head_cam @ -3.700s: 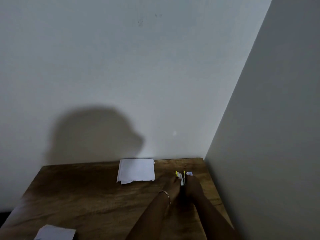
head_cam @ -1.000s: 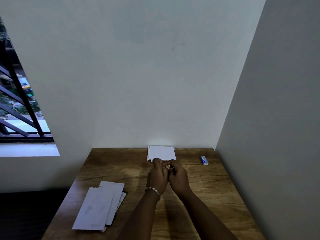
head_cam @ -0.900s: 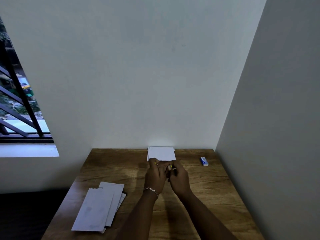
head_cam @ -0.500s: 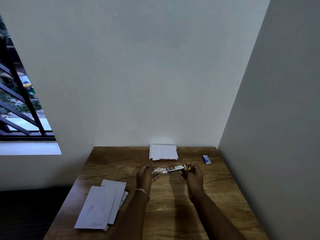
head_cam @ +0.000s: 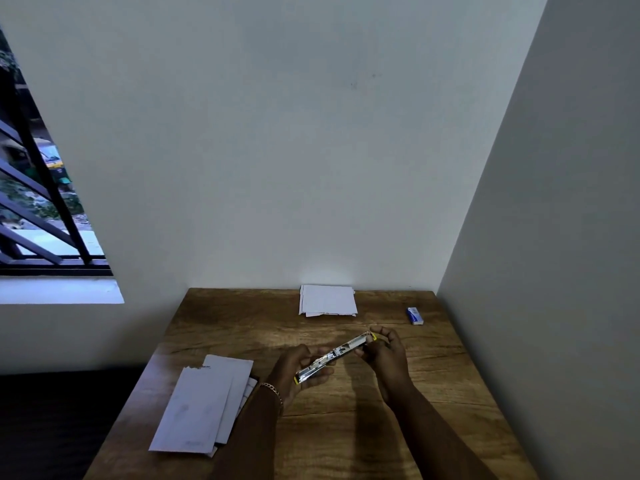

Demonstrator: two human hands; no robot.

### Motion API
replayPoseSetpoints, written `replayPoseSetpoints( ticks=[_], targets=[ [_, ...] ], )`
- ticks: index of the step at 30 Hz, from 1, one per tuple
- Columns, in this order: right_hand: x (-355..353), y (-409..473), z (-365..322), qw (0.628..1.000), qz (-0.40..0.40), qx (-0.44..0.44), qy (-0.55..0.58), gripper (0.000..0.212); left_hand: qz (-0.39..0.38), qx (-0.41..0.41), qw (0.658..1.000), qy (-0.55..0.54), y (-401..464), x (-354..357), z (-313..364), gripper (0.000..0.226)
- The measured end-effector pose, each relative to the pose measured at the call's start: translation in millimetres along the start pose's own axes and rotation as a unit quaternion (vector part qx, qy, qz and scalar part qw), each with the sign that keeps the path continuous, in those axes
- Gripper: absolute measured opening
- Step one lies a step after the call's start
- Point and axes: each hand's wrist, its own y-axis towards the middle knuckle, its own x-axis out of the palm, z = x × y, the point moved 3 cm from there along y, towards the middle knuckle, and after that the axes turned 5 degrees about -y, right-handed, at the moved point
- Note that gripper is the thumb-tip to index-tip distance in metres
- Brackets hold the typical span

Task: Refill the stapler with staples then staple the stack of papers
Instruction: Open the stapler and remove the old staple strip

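A silver stapler (head_cam: pixel 335 356) with yellow ends is swung fully open into one long strip, held above the wooden table (head_cam: pixel 433 393). My left hand (head_cam: pixel 297 370) grips its lower left end. My right hand (head_cam: pixel 384 355) pinches its upper right end. A small blue and white staple box (head_cam: pixel 415 315) lies at the back right of the table. One stack of white papers (head_cam: pixel 327 300) rests against the back wall. A second stack of white papers (head_cam: pixel 204 407) lies at the front left.
White walls close in the table at the back and on the right. A barred window (head_cam: pixel 38 209) is on the left wall. The table's left edge drops off to a dark floor.
The stapler has gone from clutched between both hands to spread open lengthwise. It has since tilted, its left end lower and nearer me, its right end higher.
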Motion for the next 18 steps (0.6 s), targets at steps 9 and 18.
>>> replayPoseSetpoints(
  ticks=[9, 18],
  targets=[
    [7, -14, 0, 0.989, -0.090, 0.114, 0.001, 0.028, 0.090, 0.163, 0.981, -0.053, 10, 12, 15, 0.011],
    [16, -28, -9, 0.974, -0.175, 0.102, -0.103, 0.016, 0.117, 0.105, 0.986, 0.059, 17, 26, 10, 0.012]
  ],
)
